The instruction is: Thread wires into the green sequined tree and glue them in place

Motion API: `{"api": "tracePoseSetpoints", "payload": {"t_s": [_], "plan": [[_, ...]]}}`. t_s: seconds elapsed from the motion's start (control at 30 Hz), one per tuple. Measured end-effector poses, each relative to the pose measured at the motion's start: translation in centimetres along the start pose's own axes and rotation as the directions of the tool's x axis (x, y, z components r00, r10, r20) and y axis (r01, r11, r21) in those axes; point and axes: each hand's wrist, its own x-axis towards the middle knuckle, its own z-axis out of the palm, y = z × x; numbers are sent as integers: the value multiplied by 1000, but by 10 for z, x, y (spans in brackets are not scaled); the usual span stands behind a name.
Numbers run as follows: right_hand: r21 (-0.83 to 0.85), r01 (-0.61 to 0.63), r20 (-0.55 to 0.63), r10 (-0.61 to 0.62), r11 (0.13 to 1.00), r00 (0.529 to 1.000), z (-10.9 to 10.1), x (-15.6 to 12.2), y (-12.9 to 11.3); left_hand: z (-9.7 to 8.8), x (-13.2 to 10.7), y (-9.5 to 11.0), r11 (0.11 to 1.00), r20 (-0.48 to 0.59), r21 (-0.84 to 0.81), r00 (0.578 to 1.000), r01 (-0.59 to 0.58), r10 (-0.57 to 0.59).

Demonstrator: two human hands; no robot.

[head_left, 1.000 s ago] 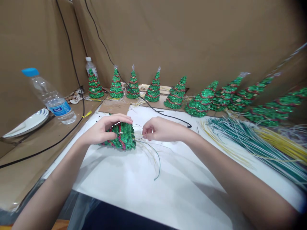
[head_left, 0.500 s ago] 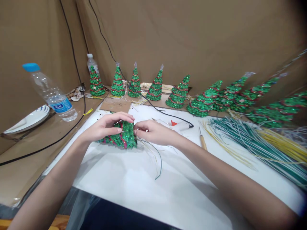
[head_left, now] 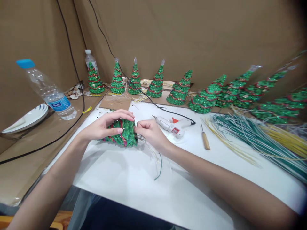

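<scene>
A small green sparkly Christmas tree [head_left: 128, 135] with red garland lies on its side on the white board [head_left: 124, 179], its base toward the right. My left hand [head_left: 110, 124] wraps over it from the left, thumb and fingers on its surface. At the base, my right hand [head_left: 150, 132] is closed in a pinch; what its fingertips grip is hidden. Thin pale wires and one green wire [head_left: 160, 166] trail out of the base beneath my right hand.
Several finished-looking trees [head_left: 157, 81] stand along the back. A glue gun [head_left: 169, 124], a wooden-handled awl [head_left: 205, 140] and bundled green, white and yellow wires [head_left: 254, 143] lie rightward. At left are a water bottle [head_left: 59, 103], a plate [head_left: 30, 118] and a black cable [head_left: 59, 137].
My right hand has turned and its fingers have curled tighter at the tree's base, uncovering more of the glue gun. My left hand keeps its hold. The view has shifted slightly.
</scene>
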Motion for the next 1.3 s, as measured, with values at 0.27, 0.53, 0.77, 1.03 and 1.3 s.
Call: {"api": "tracePoseSetpoints", "payload": {"t_s": [0.27, 0.53, 0.77, 1.03, 1.3], "plan": [[-86, 25, -68, -31, 996, 997, 5, -5, -2, 1, 1, -3, 999, -3, -40, 1000, 21, -21], [-98, 41, -64, -48, 994, 997, 5, -7, -4, 0, 0, -1, 997, -14, -48, 998, 61, -62], [-117, 73, -69, -81, 990, 994, 6, -7, -2, 2, 1, -1, 997, -24, -54, 998, 59, -61], [-131, 66, -87, -78, 989, 993, 8, -8, -4, 2, 1, -2, 995, -9, -85, 999, 46, -47], [-128, 71, -101, -84, 989, 991, 9, -9, -5, 3, 2, -1, 995, -21, -86, 999, 47, -49]]}}
